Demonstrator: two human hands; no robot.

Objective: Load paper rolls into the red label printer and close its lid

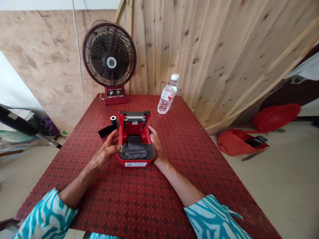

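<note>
A small red printer (136, 141) sits in the middle of the red patterned table (139, 199), its lid tipped open toward the back and a dark strip lying in its bay. My left hand (106, 151) rests at the printer's left side, fingers spread, thumb touching the front corner. My right hand (156, 142) lies flat against the printer's right side, fingers stretched forward. Just left of the printer lies a black roll (109, 127) with a white core, partly unwound.
A dark red table fan (109, 59) stands at the table's far edge, with a clear water bottle (168, 94) to its right. Wooden panels close the back. Red bags (239, 142) lie on the floor at right, clutter at left.
</note>
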